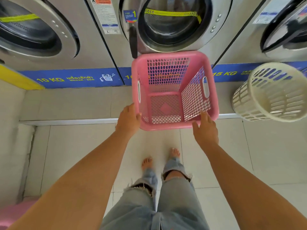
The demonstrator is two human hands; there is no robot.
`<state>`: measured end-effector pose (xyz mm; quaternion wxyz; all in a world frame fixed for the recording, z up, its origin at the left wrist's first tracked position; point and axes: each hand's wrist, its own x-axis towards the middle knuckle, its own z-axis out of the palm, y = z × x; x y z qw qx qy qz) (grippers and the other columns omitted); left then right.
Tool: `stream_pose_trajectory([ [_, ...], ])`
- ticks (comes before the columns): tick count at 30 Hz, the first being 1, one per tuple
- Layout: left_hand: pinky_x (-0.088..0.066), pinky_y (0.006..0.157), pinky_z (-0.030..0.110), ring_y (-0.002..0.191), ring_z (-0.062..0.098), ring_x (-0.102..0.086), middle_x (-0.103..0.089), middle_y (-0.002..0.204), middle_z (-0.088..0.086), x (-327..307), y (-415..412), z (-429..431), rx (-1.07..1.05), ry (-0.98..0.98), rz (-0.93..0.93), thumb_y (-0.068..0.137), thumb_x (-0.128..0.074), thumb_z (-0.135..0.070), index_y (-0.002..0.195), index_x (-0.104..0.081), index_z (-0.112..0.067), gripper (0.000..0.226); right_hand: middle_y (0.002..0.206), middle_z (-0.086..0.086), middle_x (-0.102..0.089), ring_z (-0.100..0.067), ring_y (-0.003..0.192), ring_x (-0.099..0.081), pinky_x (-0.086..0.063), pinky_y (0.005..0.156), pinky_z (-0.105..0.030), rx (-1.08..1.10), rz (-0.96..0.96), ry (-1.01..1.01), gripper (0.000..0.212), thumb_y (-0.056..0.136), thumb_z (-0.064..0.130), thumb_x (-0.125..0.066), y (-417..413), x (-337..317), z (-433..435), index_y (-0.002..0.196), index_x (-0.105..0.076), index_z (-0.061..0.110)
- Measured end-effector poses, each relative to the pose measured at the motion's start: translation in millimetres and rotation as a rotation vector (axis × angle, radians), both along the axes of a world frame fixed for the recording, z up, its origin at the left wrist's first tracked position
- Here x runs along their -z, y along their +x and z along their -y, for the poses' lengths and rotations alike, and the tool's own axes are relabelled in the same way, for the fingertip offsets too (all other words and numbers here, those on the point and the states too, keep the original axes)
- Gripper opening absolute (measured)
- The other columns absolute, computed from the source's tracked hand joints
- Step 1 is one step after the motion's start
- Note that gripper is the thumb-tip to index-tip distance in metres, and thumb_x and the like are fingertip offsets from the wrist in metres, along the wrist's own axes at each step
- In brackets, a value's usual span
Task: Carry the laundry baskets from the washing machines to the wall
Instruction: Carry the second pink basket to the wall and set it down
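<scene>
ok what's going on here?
A person faces the washers with both hands on the near rim of the empty pink basket: left hand grips the left corner, right hand the right. The basket is in front of the middle washer. A white basket stands to its right, untouched.

Room fittings, seen from above.
- Floor (232, 155): pale square tiles with thin grey joints, evenly lit.
- Step (74, 103): raised, tiled in the same pale tone, with a metal strip (66, 121) along its front edge.
- Washing machines (172, 25): three steel front-loaders side by side on the step, round glass doors, yellow tape (171, 13) across the glass.
- Blue band (74, 78): runs along the machine bases, with yellow "10 KG" and "15 KG" lettering.
- Printed label (106, 14): on the middle machine's panel.
</scene>
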<state>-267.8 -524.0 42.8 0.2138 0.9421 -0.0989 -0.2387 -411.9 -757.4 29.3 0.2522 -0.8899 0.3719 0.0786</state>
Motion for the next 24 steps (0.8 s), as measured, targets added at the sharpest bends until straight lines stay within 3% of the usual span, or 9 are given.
stream_pose_trajectory([
  [4, -0.038, 0.102, 0.048, 0.127, 0.041, -0.044, -0.043, 0.141, 0.023, 16, 20, 16, -0.059, 0.026, 0.0, 0.097, -0.049, -0.02, 0.148, -0.032, -0.009, 0.055, 0.149, -0.007, -0.042, -0.034, 0.132, -0.044, -0.042, 0.104, -0.053, -0.003, -0.006, 0.002, 0.052, 0.092, 0.026, -0.048, 23, 11, 37, 0.141, -0.038, 0.014],
  [8, -0.04, 0.098, 0.051, 0.123, 0.044, -0.047, -0.043, 0.137, 0.025, 26, 39, 44, -0.154, 0.055, -0.009, 0.096, -0.051, -0.019, 0.151, -0.03, -0.015, 0.058, 0.155, -0.01, -0.034, -0.036, 0.138, -0.036, -0.033, 0.111, -0.049, -0.055, -0.039, 0.009, 0.058, 0.093, 0.023, -0.051, 54, 21, 83, 0.147, -0.034, 0.016],
  [14, -0.04, 0.102, 0.055, 0.132, 0.042, -0.04, -0.032, 0.15, 0.019, 54, 72, 73, -0.266, 0.092, -0.057, 0.099, -0.048, -0.029, 0.153, -0.023, -0.024, 0.06, 0.154, -0.013, -0.033, -0.04, 0.135, -0.036, -0.034, 0.11, -0.051, -0.087, -0.065, 0.0, 0.058, 0.094, 0.025, -0.047, 94, 44, 140, 0.148, -0.028, 0.016],
  [17, -0.036, 0.107, 0.052, 0.137, 0.04, -0.036, -0.024, 0.155, 0.017, 71, 87, 78, -0.29, 0.107, -0.065, 0.099, -0.048, -0.029, 0.154, -0.021, -0.025, 0.061, 0.154, -0.013, -0.032, -0.043, 0.132, -0.038, -0.038, 0.106, -0.055, -0.119, -0.071, -0.004, 0.063, 0.093, 0.027, -0.046, 109, 61, 159, 0.151, -0.02, 0.025],
  [20, -0.034, 0.11, 0.05, 0.139, 0.037, -0.034, -0.021, 0.158, 0.013, 86, 100, 81, -0.312, 0.12, -0.068, 0.099, -0.048, -0.026, 0.155, -0.019, -0.031, 0.063, 0.161, -0.009, -0.018, -0.042, 0.137, -0.033, -0.034, 0.108, -0.052, -0.14, -0.054, 0.022, 0.065, 0.096, 0.029, -0.046, 121, 77, 171, 0.153, -0.014, 0.036],
  [24, -0.043, 0.103, 0.051, 0.127, 0.036, -0.047, -0.03, 0.15, 0.01, 109, 117, 77, -0.299, 0.092, -0.009, 0.098, -0.05, -0.022, 0.152, -0.02, -0.042, 0.065, 0.163, -0.006, -0.008, -0.041, 0.136, -0.037, -0.043, 0.101, -0.054, -0.128, 0.017, 0.066, 0.064, 0.095, 0.029, -0.047, 133, 100, 184, 0.151, -0.017, 0.043],
])
